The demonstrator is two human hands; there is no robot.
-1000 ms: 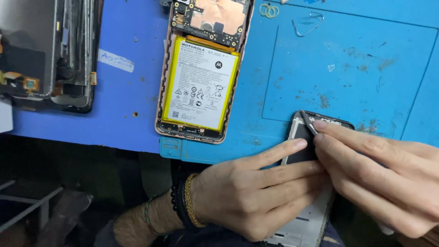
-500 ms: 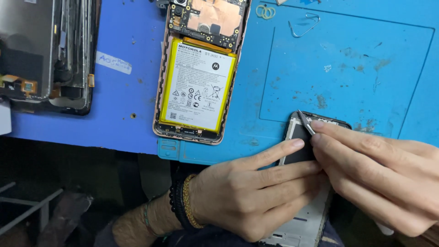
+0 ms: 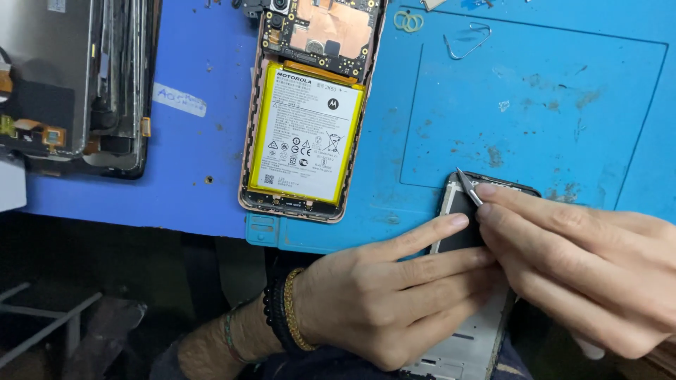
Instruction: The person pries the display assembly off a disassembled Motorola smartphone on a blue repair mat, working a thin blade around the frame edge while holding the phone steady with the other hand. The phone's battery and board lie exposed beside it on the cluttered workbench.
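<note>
From the head camera I see my left hand (image 3: 384, 299) pressing its fingers flat on a phone frame (image 3: 461, 211) at the blue mat's (image 3: 549, 105) near edge. My right hand (image 3: 584, 264) pinches tweezers (image 3: 470, 187) at its top corner. An opened phone (image 3: 306, 119) lies well apart.
</note>
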